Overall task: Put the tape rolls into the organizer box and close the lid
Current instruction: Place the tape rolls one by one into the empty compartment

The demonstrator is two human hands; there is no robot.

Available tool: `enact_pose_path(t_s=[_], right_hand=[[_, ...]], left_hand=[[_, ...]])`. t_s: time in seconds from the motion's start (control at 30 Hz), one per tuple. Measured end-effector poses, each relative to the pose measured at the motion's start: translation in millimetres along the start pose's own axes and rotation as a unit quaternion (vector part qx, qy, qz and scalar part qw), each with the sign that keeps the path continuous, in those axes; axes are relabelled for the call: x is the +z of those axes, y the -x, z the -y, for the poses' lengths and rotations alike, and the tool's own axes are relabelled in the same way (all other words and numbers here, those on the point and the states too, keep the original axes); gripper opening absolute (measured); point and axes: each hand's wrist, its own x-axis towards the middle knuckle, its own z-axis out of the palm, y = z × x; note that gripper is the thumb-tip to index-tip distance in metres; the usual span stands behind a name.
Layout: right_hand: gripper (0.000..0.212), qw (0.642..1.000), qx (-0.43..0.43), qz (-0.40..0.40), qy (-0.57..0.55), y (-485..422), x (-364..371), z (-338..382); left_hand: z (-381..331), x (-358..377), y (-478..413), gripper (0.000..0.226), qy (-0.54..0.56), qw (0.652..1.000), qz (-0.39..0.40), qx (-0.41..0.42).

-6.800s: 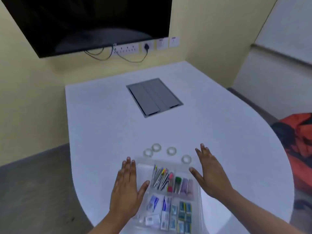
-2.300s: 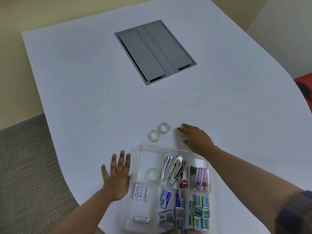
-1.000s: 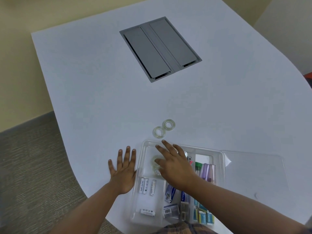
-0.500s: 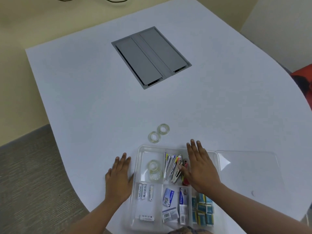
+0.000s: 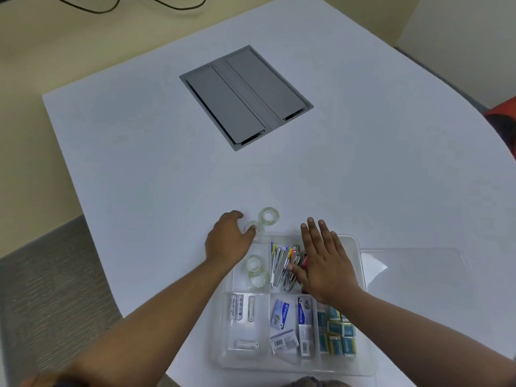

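A view from above of a white table (image 5: 167,152) with a curved right edge. A clear plastic organizer box (image 5: 360,263) sits at the near edge, its lid off. The clear lid (image 5: 418,275) lies flat on the table just to the right of the box, touching or nearly touching its side.

Two clear tape rolls (image 5: 257,270) lie in the box's far-left compartment, overlapping each other. Two more are on the table just beyond the box's far-left corner. The left hand (image 5: 227,241) reaches to the nearer tape roll (image 5: 254,227); its fingers curl around the roll's left side and the thumb touches its near edge, so the grip is narrow on the roll, though whether it is lifted cannot be told. The farther tape roll (image 5: 269,216) lies flat and untouched, just beside the first.

The right hand (image 5: 325,263) lies flat and open, fingers spread, palm down over the middle and right far compartments, its grip wide and holding nothing. Beneath its thumb side shows a bundle of pens (image 5: 282,266). The near compartments hold batteries (image 5: 240,307), small packets (image 5: 282,314) and blue-green boxes (image 5: 337,336).

A grey hatch (image 5: 245,96) is set into the table farther away.
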Motion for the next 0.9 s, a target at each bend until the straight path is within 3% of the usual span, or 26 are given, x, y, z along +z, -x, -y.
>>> enact_pose_path(t_s=[0.2,0.33,0.53,0.7,0.9], right_hand=[[0.084,1.000,-0.015,0.001,-0.001,1.6,-0.6,-3.2],[0.081,0.999,-0.033,0.010,0.009,3.9,-3.2,-9.5],[0.079,0.999,-0.041,0.010,0.003,8.6,-0.2,-9.0],[0.079,0.999,-0.041,0.007,0.008,8.2,0.2,-8.0],[0.079,0.999,-0.042,0.008,0.004,8.3,0.0,-7.5]], left_hand=[[-36.7,17.4,-24.5,0.053,-0.158,0.983,0.072,-0.063],[-41.2,19.1,-37.5,0.055,-0.143,0.974,0.114,-0.135],[-38.4,21.9,-41.7,0.044,-0.197,0.966,0.122,-0.117],[-29.2,16.3,-42.5,0.041,-0.145,0.976,0.122,-0.109],[-18.9,-19.3,-21.6,0.047,-0.038,0.997,0.055,-0.047]])
